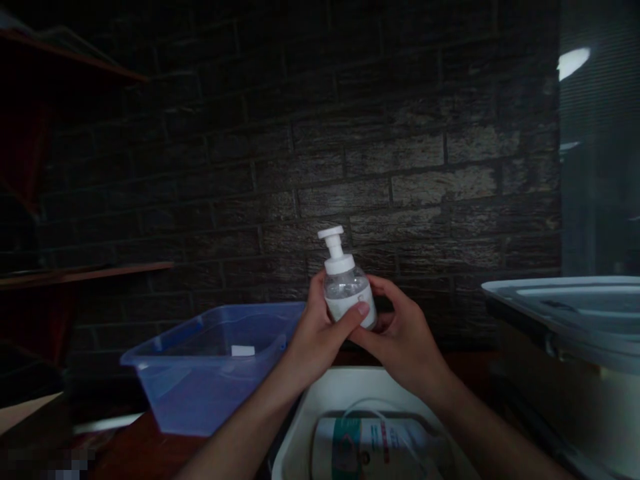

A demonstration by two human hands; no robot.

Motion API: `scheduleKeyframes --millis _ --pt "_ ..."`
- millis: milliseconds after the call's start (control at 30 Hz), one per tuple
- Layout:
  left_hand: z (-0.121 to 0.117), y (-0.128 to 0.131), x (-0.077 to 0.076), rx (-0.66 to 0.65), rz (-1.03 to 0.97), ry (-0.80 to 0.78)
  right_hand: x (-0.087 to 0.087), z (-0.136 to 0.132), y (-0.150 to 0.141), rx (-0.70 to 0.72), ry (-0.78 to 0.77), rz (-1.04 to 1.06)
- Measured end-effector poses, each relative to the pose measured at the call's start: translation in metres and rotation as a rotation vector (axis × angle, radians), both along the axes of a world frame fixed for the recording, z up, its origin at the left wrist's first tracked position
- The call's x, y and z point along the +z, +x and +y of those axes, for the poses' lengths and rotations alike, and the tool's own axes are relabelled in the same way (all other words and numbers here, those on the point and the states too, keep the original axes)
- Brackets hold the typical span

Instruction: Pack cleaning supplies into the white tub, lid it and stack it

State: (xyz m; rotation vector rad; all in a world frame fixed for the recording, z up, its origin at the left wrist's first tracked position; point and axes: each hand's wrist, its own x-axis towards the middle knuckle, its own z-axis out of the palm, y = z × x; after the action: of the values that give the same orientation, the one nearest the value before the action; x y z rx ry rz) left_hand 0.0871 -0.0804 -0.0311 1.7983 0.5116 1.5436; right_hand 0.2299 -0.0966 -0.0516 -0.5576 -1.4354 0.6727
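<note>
Between my two hands is a clear pump bottle with a white pump top and a white label, tilted a little to the left. My left hand wraps its left side, with the thumb across the label. Fingers of my right hand close round the bottle's right side and base. Below my hands stands a white bin. In it lies a large white bottle with a green band and printed label, a thin clear tube looped over it.
A blue translucent plastic tub stands to the left, with a small white piece showing in it. On the right is a lidded container. Wooden shelves jut out at the left. A dark brick wall rises behind.
</note>
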Motion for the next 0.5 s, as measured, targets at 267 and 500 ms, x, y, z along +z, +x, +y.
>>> scheduleKeyframes --millis 267,500 --pt "0.005 -0.012 0.002 -0.185 -0.290 -0.194 0.006 -0.011 0.003 0.240 -0.150 -0.043" --pt "0.008 -0.011 0.004 -0.201 -0.219 -0.231 -0.001 -0.007 -0.002 0.197 -0.105 0.010"
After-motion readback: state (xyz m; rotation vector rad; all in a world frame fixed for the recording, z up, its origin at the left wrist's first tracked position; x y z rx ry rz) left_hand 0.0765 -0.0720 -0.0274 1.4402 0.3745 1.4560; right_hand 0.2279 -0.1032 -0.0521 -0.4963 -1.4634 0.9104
